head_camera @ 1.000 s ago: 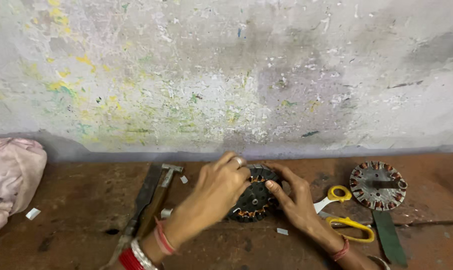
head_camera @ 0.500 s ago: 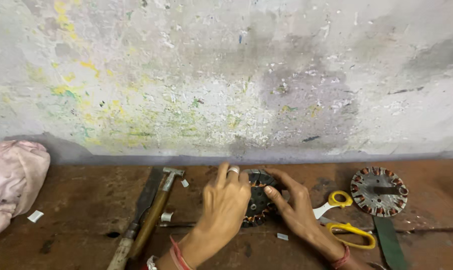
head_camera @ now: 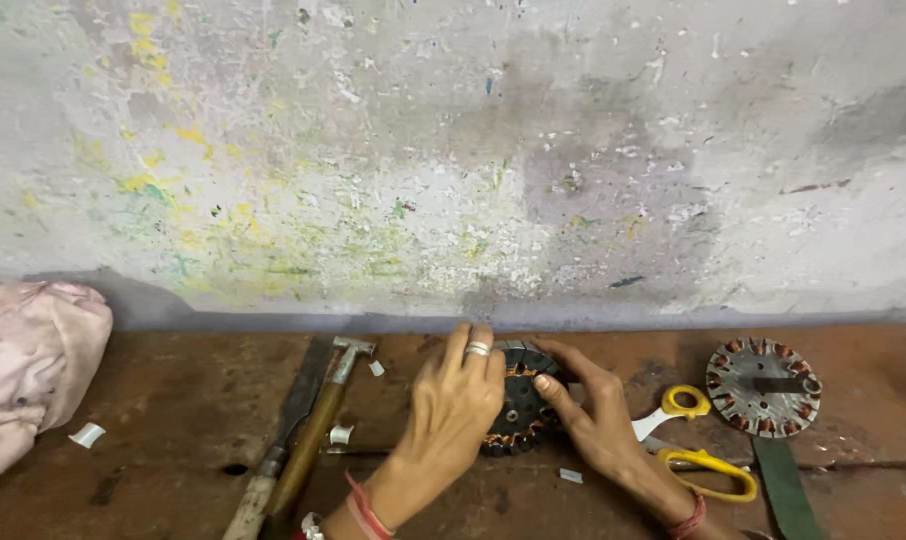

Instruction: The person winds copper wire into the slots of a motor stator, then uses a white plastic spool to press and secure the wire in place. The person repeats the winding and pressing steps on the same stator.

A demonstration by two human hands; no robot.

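A dark round motor stator (head_camera: 521, 402) with copper windings stands on the brown wooden bench (head_camera: 173, 400), near the wall. My left hand (head_camera: 451, 405), with a ring on one finger and bangles at the wrist, lies over its left side and grips it. From the right, my right hand (head_camera: 593, 415) holds the stator's other side, fingertips on its face. Most of the stator is hidden behind my hands.
A hammer (head_camera: 308, 435) with a wooden handle and a flat metal file (head_camera: 291, 410) lie left of my hands. Yellow-handled scissors (head_camera: 693, 435) and a second round stator (head_camera: 761, 385) lie to the right. A pink cloth (head_camera: 28, 360) sits far left. Small white scraps dot the bench.
Both hands stay on the stator. The view has shifted, so hands and stator sit lower in the frame and the left hand covers more of the stator.
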